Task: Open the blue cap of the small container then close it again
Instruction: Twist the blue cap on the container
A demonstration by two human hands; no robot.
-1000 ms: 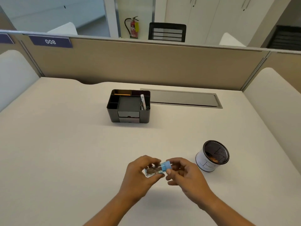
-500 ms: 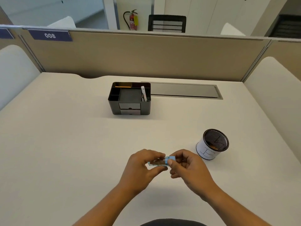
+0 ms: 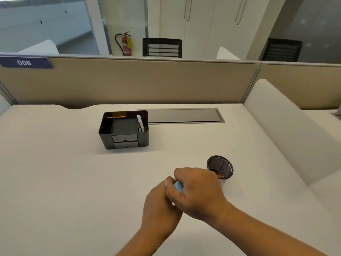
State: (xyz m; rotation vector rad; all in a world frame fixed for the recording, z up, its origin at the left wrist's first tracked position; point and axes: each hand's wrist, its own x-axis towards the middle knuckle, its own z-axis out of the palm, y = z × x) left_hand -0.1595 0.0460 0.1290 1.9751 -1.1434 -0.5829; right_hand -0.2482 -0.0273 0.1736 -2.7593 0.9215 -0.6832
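Only the blue cap (image 3: 178,186) of the small container shows, a light-blue patch between my two hands above the white desk. My left hand (image 3: 160,206) is wrapped around the container's clear body, which is hidden inside the fist. My right hand (image 3: 198,191) lies over the top of the left hand, fingers closed around the blue cap. Whether the cap sits on the container or is off it cannot be told.
A mesh pen cup (image 3: 220,168) stands just right of my right hand. A black desk organiser (image 3: 125,130) with a pencil sits further back at centre-left. A grey cable hatch (image 3: 184,116) lies behind it. Beige partitions bound the white desk (image 3: 55,182).
My hands have closed together; the right hand rolled over the left and now covers the container, which was lying sideways in plain sight between the fingertips. The camera tilted up.
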